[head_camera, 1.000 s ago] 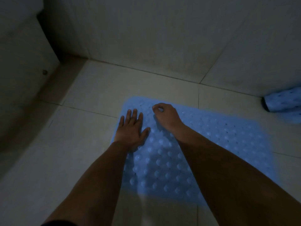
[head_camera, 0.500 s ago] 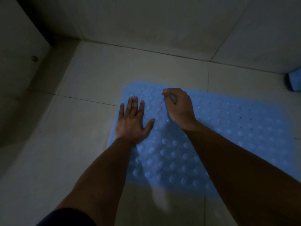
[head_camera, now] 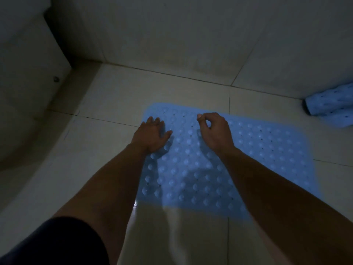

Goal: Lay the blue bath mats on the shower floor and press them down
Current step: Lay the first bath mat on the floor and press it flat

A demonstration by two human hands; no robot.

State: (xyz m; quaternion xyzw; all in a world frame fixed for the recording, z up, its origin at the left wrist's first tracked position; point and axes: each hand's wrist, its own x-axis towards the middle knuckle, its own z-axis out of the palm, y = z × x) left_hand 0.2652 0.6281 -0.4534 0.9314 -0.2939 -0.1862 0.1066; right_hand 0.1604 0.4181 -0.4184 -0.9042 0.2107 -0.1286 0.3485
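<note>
A blue bath mat (head_camera: 257,153) with rows of round bumps and small holes lies flat on the pale tiled shower floor (head_camera: 107,150). My left hand (head_camera: 150,134) lies palm down with straight fingers on the mat's far left corner. My right hand (head_camera: 214,131) hovers over or touches the mat near its far edge, fingers curled with thumb and forefinger meeting; nothing shows inside them. A second blue mat (head_camera: 330,108) lies rolled up at the right edge, by the wall.
Tiled walls (head_camera: 172,35) close the space at the back and right. A raised ledge (head_camera: 24,83) with a small round fitting runs along the left. The floor in front of the mat shines wet.
My left hand has slid a little toward the mat's left edge and my right hand has shifted to the right, so the two hands are further apart. The view has tilted.
</note>
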